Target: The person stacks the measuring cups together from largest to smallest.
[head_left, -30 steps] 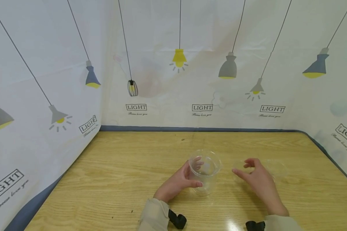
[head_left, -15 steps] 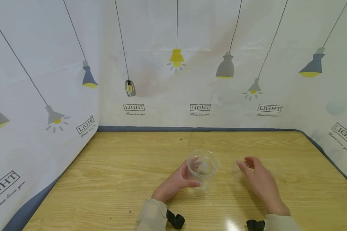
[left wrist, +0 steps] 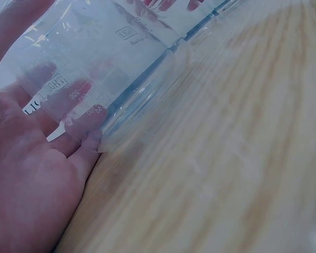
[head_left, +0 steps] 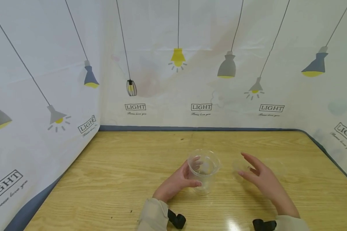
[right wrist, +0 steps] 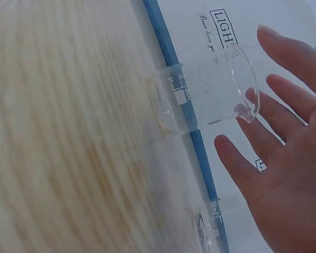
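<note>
My left hand (head_left: pixel 177 180) grips a large clear beaker (head_left: pixel 209 183) that stands upright on the wooden table; its thumb is on the near side and its fingers wrap behind. Printed marks and a pouring spout show on a small clear beaker (right wrist: pixel 203 100) in the right wrist view. Beside this small beaker (head_left: pixel 239 170), my right hand (head_left: pixel 263 178) has its thumb and fingers spread apart and holds nothing. The right wrist view shows the fingertips near the rim; I cannot tell whether they touch it.
Another clear beaker (head_left: pixel 277 168) stands to the right, beyond my right hand, its outline faint; its graduated wall (right wrist: pixel 216 219) shows low in the right wrist view. White sheets (head_left: pixel 162 86) printed with lamps enclose the table's (head_left: pixel 127 160) back and sides.
Half a second ago the right thumb and fingers were close together at the small beaker's rim; now they are spread and the hand has shifted slightly right. The left hand keeps its grip.
</note>
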Available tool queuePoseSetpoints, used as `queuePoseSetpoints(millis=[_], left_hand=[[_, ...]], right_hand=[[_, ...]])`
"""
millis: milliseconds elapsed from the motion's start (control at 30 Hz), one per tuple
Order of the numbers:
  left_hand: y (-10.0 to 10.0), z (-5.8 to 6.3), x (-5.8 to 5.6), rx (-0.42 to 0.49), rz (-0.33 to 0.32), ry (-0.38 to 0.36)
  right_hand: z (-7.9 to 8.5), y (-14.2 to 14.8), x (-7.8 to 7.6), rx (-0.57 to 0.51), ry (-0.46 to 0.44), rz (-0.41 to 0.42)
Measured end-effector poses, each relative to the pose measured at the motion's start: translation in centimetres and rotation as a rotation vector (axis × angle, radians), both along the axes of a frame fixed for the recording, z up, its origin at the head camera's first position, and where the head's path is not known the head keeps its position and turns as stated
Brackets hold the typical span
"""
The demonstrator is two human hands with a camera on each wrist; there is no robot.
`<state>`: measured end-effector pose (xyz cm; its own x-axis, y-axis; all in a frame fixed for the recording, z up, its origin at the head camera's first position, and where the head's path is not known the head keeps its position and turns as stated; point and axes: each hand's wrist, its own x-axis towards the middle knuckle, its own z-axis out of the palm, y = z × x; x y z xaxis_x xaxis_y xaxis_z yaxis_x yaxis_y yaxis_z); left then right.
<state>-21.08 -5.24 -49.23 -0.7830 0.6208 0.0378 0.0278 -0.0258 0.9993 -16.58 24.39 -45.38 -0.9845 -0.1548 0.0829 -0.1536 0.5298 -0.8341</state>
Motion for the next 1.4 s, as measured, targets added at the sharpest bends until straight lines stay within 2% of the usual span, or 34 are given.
queuePoseSetpoints(millis=[433,867,1067,1400], left_hand=[[0.2,-0.1,-0.1,0.011,-0.007,-0.019],[0.1,0.0,0.0,0.002,-0.001,-0.015],[0.0,0.0,0.0,0.012,-0.010,-0.008],[0.1,0.4,0.2,0.006,-0.007,-0.006]], right_hand=[[-0.6,0.7,-0.1,-0.010,0.003,0.021],[0.6,1.1,0.3,0.031,0.047,-0.046],[1.6,1.2,0.7,0.013,0.064,-0.081],[2.2,1.8,1.0,-0.042,0.222,-0.214]])
